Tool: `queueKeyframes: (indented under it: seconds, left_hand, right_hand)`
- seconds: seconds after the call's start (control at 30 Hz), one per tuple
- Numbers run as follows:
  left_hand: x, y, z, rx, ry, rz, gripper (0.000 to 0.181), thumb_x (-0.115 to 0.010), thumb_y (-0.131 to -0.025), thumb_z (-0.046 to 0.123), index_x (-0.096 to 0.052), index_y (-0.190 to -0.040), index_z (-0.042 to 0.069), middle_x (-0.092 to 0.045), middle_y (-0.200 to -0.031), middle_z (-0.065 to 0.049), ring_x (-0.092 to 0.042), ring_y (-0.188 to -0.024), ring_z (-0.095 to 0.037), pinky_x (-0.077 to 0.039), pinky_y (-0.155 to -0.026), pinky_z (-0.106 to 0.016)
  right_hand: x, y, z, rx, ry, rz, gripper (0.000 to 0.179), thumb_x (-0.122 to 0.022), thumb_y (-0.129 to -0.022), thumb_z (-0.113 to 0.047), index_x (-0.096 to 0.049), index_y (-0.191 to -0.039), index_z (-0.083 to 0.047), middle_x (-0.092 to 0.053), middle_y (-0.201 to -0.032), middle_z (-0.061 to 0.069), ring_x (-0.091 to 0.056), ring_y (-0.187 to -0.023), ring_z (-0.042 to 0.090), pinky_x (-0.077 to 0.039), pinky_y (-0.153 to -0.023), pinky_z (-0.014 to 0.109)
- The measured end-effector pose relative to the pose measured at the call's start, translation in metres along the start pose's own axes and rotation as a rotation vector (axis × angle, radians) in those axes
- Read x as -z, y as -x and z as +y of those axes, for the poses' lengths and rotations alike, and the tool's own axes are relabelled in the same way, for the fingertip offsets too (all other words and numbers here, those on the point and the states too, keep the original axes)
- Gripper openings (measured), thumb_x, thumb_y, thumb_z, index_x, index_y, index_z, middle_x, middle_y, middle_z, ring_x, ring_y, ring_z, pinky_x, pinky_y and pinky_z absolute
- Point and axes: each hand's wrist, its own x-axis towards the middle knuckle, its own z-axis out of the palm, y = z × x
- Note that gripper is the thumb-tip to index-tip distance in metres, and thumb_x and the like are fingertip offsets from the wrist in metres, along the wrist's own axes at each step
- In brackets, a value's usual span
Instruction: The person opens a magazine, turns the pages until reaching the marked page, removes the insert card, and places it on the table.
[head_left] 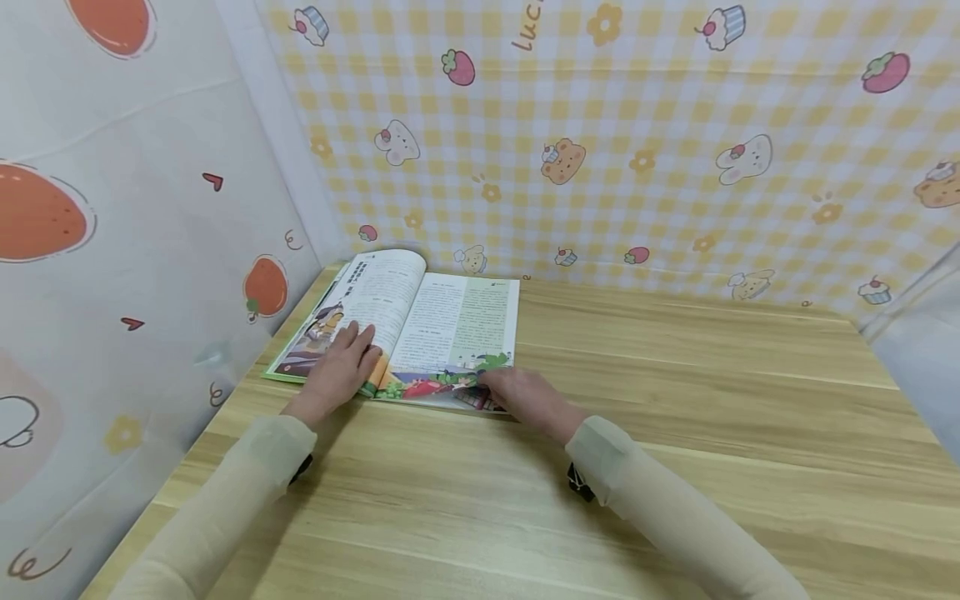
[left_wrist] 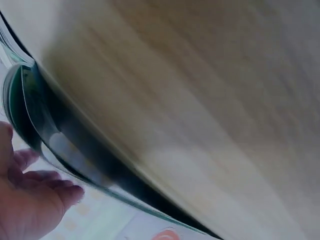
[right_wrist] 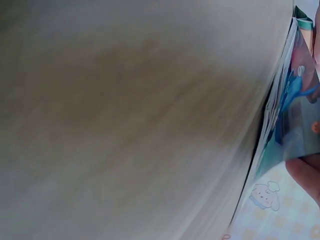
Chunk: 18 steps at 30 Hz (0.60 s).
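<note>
An open magazine (head_left: 427, 325) lies at the back left of the wooden table, with printed text and colourful pictures along the bottom of its pages. On the curved left-hand page, my left hand (head_left: 341, 371) rests with its fingers extended. In the left wrist view, the fingers (left_wrist: 65, 192) lie against the bulging pages, whose lower edges fan apart. My right hand (head_left: 528, 398) is at the lower right corner of the right-hand page, pinching it. A digit of that hand (right_wrist: 305, 175) shows at the edge of a lifted page (right_wrist: 302, 130) in the right wrist view.
The wood-grain table (head_left: 675, 400) extends to the right and toward me. A yellow checked cloth (head_left: 600, 108) with cartoon prints hangs behind it, and a white printed cloth (head_left: 172, 250) borders its left side. Both long sleeves (head_left: 675, 500) reach over the tabletop.
</note>
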Motion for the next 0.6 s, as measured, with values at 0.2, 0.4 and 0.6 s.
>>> queueKeyframes:
  seconds: [0.2, 0.4, 0.6]
  left_hand:
    - [-0.004, -0.001, 0.024, -0.119, -0.068, 0.016, 0.066, -0.044, -0.099, 0.039, -0.025, -0.146, -0.003, -0.017, -0.151, -0.029, -0.014, -0.140, -0.046, -0.015, -0.114, -0.054]
    - [-0.018, 0.002, 0.066, -0.254, 0.053, -0.066, 0.082, -0.058, -0.088, 0.049, -0.026, -0.148, 0.002, -0.024, -0.153, -0.019, -0.019, -0.142, -0.036, -0.022, -0.113, -0.052]
    - [-0.032, -0.001, 0.093, -0.364, 0.061, -0.011, 0.062, -0.061, -0.092, 0.025, -0.036, -0.143, 0.000, -0.036, -0.147, -0.019, -0.035, -0.136, -0.034, -0.039, -0.103, -0.049]
  right_hand:
    - [0.006, -0.001, -0.006, 0.054, 0.077, 0.140, 0.024, -0.066, -0.083, 0.002, -0.065, -0.105, -0.007, -0.070, -0.103, 0.008, -0.068, -0.092, 0.020, -0.056, -0.077, 0.027]
    - [0.009, -0.003, -0.009, 0.105, 0.148, 0.258, 0.026, -0.070, -0.080, -0.001, -0.065, -0.105, -0.009, -0.069, -0.107, 0.008, -0.066, -0.099, 0.022, -0.054, -0.085, 0.032]
    - [0.009, -0.003, -0.011, 0.128, 0.178, 0.308, 0.028, -0.071, -0.080, -0.001, -0.066, -0.107, -0.009, -0.070, -0.108, 0.008, -0.066, -0.101, 0.022, -0.054, -0.087, 0.032]
